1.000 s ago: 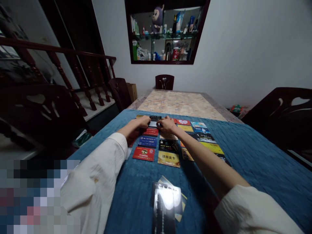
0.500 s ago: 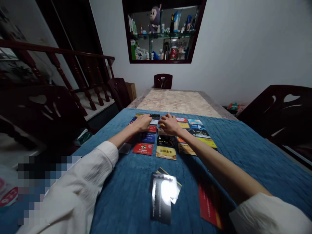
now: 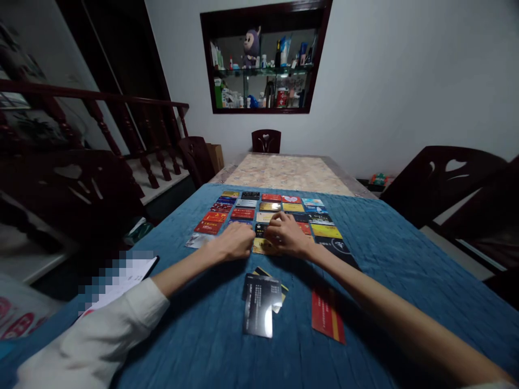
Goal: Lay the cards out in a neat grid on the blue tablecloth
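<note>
Several rows of colourful cards [image 3: 267,206] lie in a grid on a blue cloth [image 3: 405,254] that covers the near end of a long table. Both my hands rest at the near row of the grid, side by side. My left hand [image 3: 236,241] is curled like a fist, knuckles up, and what is under it is hidden. My right hand [image 3: 287,235] has its fingers bent down onto a gold card [image 3: 261,247] between the two hands. A small stack of dark cards [image 3: 260,303] lies closer to me, with a single red card [image 3: 327,322] to its right.
The table's far end shows a bare patterned top [image 3: 290,173], with a dark chair [image 3: 266,141] beyond it. More dark chairs stand at the right [image 3: 441,181] and left [image 3: 73,186]. A phone or notepad [image 3: 125,273] lies by my left forearm. A wall niche [image 3: 263,65] holds bottles and a toy.
Both hands have drawn back from the far row of the grid to the near row. The view has shifted, and the far cards and the red card now show.
</note>
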The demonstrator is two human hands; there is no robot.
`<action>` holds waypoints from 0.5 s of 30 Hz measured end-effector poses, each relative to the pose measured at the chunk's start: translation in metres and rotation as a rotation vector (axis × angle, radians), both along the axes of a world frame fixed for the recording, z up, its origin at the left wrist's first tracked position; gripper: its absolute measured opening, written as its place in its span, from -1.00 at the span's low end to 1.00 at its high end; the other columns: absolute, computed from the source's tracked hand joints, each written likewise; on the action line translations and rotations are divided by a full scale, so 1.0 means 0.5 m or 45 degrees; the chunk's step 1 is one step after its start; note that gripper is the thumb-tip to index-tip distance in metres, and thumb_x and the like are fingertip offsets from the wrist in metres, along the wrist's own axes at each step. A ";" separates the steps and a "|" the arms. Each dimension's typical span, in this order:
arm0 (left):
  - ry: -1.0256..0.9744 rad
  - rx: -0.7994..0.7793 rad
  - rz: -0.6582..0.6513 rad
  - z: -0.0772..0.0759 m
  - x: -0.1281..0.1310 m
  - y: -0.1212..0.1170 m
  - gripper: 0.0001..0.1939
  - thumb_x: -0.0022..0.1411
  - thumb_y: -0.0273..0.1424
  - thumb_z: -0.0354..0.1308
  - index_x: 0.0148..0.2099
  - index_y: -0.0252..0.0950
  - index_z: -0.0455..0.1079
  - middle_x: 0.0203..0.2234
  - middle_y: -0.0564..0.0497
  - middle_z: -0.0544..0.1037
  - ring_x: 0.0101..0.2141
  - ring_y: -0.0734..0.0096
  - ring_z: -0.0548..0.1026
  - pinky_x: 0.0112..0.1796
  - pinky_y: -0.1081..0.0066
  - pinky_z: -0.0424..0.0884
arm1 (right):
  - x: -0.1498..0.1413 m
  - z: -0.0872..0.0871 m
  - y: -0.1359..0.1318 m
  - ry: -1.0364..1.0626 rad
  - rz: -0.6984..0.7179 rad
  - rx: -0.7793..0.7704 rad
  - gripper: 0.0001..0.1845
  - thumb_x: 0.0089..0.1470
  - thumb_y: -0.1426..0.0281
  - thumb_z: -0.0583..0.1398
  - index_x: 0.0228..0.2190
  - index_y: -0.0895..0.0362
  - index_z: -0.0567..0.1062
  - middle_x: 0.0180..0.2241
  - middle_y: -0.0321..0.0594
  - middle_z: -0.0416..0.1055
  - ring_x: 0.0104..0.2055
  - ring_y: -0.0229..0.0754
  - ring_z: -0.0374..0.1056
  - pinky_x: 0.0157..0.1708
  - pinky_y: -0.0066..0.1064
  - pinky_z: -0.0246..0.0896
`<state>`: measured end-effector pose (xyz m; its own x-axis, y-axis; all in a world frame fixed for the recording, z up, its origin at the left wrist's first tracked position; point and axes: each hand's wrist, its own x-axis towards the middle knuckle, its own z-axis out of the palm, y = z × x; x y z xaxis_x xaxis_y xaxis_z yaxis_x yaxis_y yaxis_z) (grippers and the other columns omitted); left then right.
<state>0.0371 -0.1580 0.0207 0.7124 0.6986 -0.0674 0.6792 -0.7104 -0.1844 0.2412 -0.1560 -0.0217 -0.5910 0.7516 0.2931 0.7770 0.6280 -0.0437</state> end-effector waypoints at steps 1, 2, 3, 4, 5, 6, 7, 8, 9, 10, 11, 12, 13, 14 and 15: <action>0.008 -0.009 -0.026 -0.003 0.001 -0.018 -0.79 0.19 -0.46 0.08 -0.24 -0.34 0.55 -0.22 -0.24 0.60 -0.20 0.05 0.58 -0.18 0.23 0.43 | 0.000 -0.005 -0.014 0.018 0.010 -0.006 -0.85 0.20 0.36 0.19 -0.29 0.08 0.58 -0.16 -0.12 0.53 0.06 0.03 0.16 -0.07 -0.15 -0.03; 0.013 -0.019 -0.053 -0.006 0.001 -0.036 -0.79 0.19 -0.44 0.09 -0.23 -0.34 0.55 -0.23 -0.25 0.60 -0.21 0.04 0.58 -0.19 0.22 0.44 | -0.001 -0.009 -0.028 0.037 0.033 -0.016 -0.84 0.21 0.34 0.19 -0.27 0.08 0.58 -0.17 -0.12 0.53 0.06 0.03 0.16 -0.06 -0.14 -0.03; 0.011 -0.028 -0.066 -0.008 0.002 -0.055 -0.79 0.19 -0.42 0.09 -0.23 -0.34 0.55 -0.24 -0.25 0.61 -0.21 0.03 0.58 -0.19 0.21 0.44 | -0.002 -0.014 -0.041 0.059 0.054 -0.020 -0.82 0.23 0.33 0.17 -0.25 0.07 0.58 -0.18 -0.11 0.53 0.05 0.03 0.17 -0.06 -0.13 -0.02; 0.013 -0.046 -0.079 -0.011 0.003 -0.073 -0.78 0.20 -0.38 0.10 -0.25 -0.34 0.55 -0.26 -0.26 0.61 -0.24 0.04 0.58 -0.22 0.21 0.44 | -0.002 -0.019 -0.054 0.077 0.078 -0.026 -0.81 0.25 0.34 0.15 -0.23 0.06 0.59 -0.18 -0.11 0.53 0.05 0.03 0.17 -0.05 -0.12 -0.02; 0.012 -0.068 -0.089 -0.013 0.004 -0.091 -0.77 0.22 -0.34 0.09 -0.26 -0.34 0.55 -0.27 -0.27 0.61 -0.26 0.05 0.58 -0.25 0.22 0.44 | -0.003 -0.024 -0.067 0.095 0.095 -0.025 -0.80 0.25 0.35 0.15 -0.22 0.05 0.59 -0.19 -0.12 0.54 0.05 0.03 0.17 -0.04 -0.11 -0.02; 0.012 -0.087 -0.103 -0.015 0.005 -0.108 -0.75 0.23 -0.32 0.08 -0.28 -0.33 0.54 -0.29 -0.26 0.62 -0.29 0.07 0.58 -0.27 0.22 0.43 | -0.004 -0.029 -0.079 0.108 0.113 -0.028 -0.80 0.25 0.36 0.15 -0.19 0.05 0.58 -0.18 -0.13 0.54 0.06 0.02 0.17 -0.02 -0.10 -0.02; 0.007 -0.104 -0.122 -0.016 0.006 -0.123 -0.73 0.25 -0.29 0.07 -0.28 -0.32 0.54 -0.32 -0.25 0.62 -0.31 0.09 0.58 -0.28 0.22 0.43 | -0.004 -0.034 -0.090 0.120 0.134 -0.033 -0.80 0.24 0.38 0.16 -0.17 0.05 0.58 -0.17 -0.14 0.54 0.06 0.02 0.18 0.00 -0.09 -0.01; -0.006 -0.097 -0.121 -0.018 0.006 -0.137 -0.71 0.25 -0.26 0.06 -0.29 -0.32 0.54 -0.34 -0.24 0.62 -0.32 0.09 0.58 -0.27 0.21 0.43 | -0.004 -0.039 -0.101 0.132 0.150 -0.037 -0.79 0.23 0.39 0.17 -0.14 0.05 0.57 -0.14 -0.14 0.54 0.06 0.02 0.18 0.01 -0.08 -0.01; -0.006 -0.102 -0.126 -0.019 0.006 -0.150 -0.69 0.26 -0.23 0.06 -0.29 -0.32 0.54 -0.35 -0.25 0.62 -0.33 0.09 0.58 -0.27 0.19 0.43 | -0.003 -0.043 -0.111 0.139 0.166 -0.043 -0.78 0.22 0.39 0.17 -0.12 0.05 0.56 -0.11 -0.14 0.54 0.07 0.02 0.18 0.03 -0.06 -0.01; -0.003 -0.102 -0.131 -0.021 0.006 -0.161 -0.65 0.26 -0.18 0.07 -0.29 -0.33 0.55 -0.35 -0.26 0.62 -0.33 0.07 0.57 -0.25 0.16 0.43 | -0.002 -0.046 -0.121 0.145 0.172 -0.048 -0.77 0.22 0.39 0.16 -0.10 0.05 0.56 -0.08 -0.13 0.53 0.07 0.03 0.18 0.03 -0.04 -0.01; 0.004 -0.100 -0.139 -0.022 0.006 -0.171 -0.61 0.26 -0.14 0.07 -0.27 -0.34 0.55 -0.34 -0.29 0.61 -0.31 0.04 0.57 -0.23 0.13 0.43 | 0.000 -0.048 -0.130 0.148 0.173 -0.053 -0.76 0.23 0.38 0.16 -0.09 0.05 0.55 -0.06 -0.13 0.53 0.08 0.04 0.17 0.04 -0.03 -0.01; 0.011 -0.097 -0.150 -0.023 0.006 -0.180 -0.58 0.26 -0.10 0.06 -0.26 -0.35 0.56 -0.32 -0.31 0.61 -0.29 0.01 0.56 -0.20 0.10 0.42 | 0.002 -0.049 -0.138 0.150 0.171 -0.057 -0.76 0.24 0.37 0.15 -0.09 0.05 0.55 -0.05 -0.12 0.52 0.08 0.04 0.17 0.04 -0.01 -0.01; 0.015 -0.092 -0.162 -0.025 0.006 -0.189 -0.54 0.26 -0.07 0.06 -0.25 -0.37 0.56 -0.31 -0.33 0.61 -0.27 -0.03 0.56 -0.19 0.07 0.41 | 0.004 -0.049 -0.145 0.151 0.164 -0.058 -0.75 0.25 0.37 0.14 -0.08 0.04 0.55 -0.04 -0.12 0.52 0.09 0.05 0.17 0.05 0.00 -0.01; 0.014 -0.089 -0.175 -0.026 0.006 -0.197 -0.53 0.26 -0.05 0.06 -0.24 -0.37 0.56 -0.30 -0.35 0.60 -0.25 -0.05 0.55 -0.17 0.05 0.40 | 0.007 -0.049 -0.151 0.152 0.157 -0.058 -0.75 0.26 0.36 0.14 -0.08 0.04 0.55 -0.04 -0.12 0.52 0.09 0.05 0.17 0.05 0.01 -0.01; 0.006 -0.087 -0.185 -0.028 0.007 -0.205 -0.53 0.25 -0.05 0.06 -0.23 -0.37 0.56 -0.29 -0.35 0.60 -0.23 -0.06 0.54 -0.16 0.04 0.39 | 0.010 -0.049 -0.156 0.153 0.149 -0.056 -0.75 0.26 0.36 0.14 -0.08 0.03 0.55 -0.03 -0.12 0.52 0.09 0.05 0.16 0.06 0.01 -0.01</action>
